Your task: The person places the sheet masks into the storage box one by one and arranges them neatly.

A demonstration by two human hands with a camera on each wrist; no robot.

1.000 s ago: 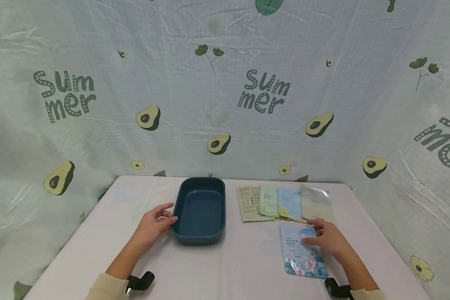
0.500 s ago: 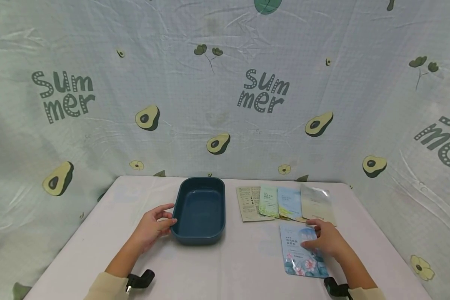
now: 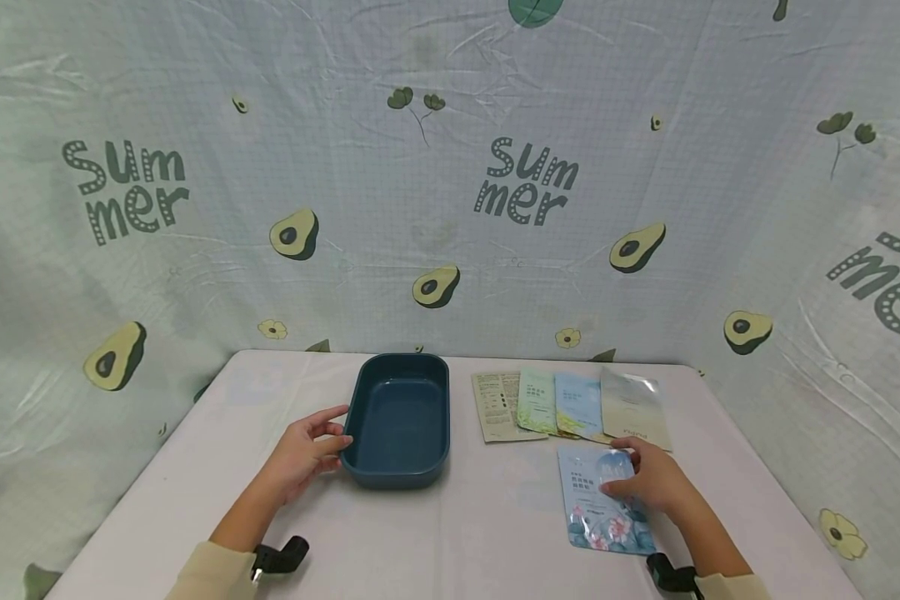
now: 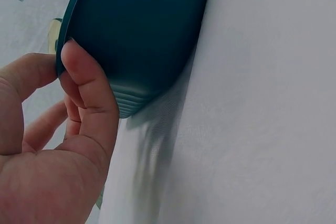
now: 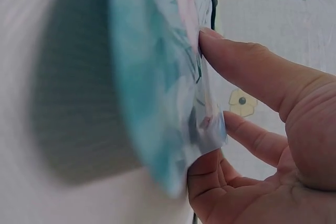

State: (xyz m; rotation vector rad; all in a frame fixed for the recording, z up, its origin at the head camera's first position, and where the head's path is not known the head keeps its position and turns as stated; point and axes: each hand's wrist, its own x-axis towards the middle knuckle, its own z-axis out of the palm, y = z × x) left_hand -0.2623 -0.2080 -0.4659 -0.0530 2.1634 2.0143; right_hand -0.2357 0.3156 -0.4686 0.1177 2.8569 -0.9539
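Observation:
A dark blue rectangular dish [image 3: 396, 425] stands left of the table's middle. My left hand [image 3: 305, 457] pinches its left rim; the left wrist view has the thumb [image 4: 86, 69] on one face of the wall and fingers behind it. On the right lies a blue flower-printed packet [image 3: 600, 517]. My right hand [image 3: 658, 479] grips its right edge. In the right wrist view the thumb [image 5: 247, 66] presses the packet's front, the other fingers are partly hidden behind it, and this end stands off the table above a dark shadow.
Behind the flowered packet, several flat packets overlap in a row: a beige printed one [image 3: 497, 408], a green one [image 3: 536, 402], a light blue one [image 3: 581, 404] and a silvery one [image 3: 633, 400]. White cloth covers the table [image 3: 480, 533]. A patterned curtain [image 3: 360, 167] rises behind.
Both hands stay on the dish and the flowered packet. The right thumb has shifted very slightly left; otherwise the scene stands almost still.

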